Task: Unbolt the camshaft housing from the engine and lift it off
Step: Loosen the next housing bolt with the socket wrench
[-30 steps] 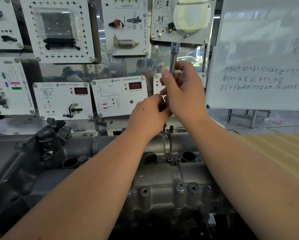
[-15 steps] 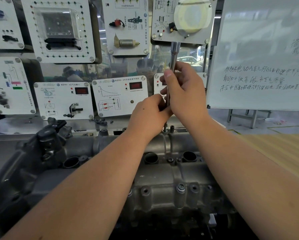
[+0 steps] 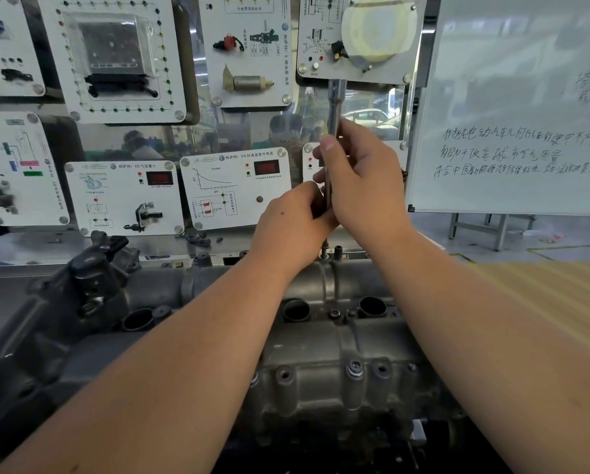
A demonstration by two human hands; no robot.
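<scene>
Almost nothing moved: both hands stay together, right hand (image 3: 362, 179) and left hand (image 3: 291, 224) gripping the upright driver (image 3: 334, 107) at 12 o'clock of the camshaft housing (image 3: 320, 378) (still seated). Better keep it vertical while spinning.

place: auto training workshop | evidence: sensor demo panels (image 3: 235, 189) – whiteboard (image 3: 512, 107) – bench-mounted engine (image 3: 320, 371)

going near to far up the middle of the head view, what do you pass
near row of bolt holes on the camshaft housing → round open bores → left hand low on the upright socket tool → right hand higher up it → instrument panels
</scene>
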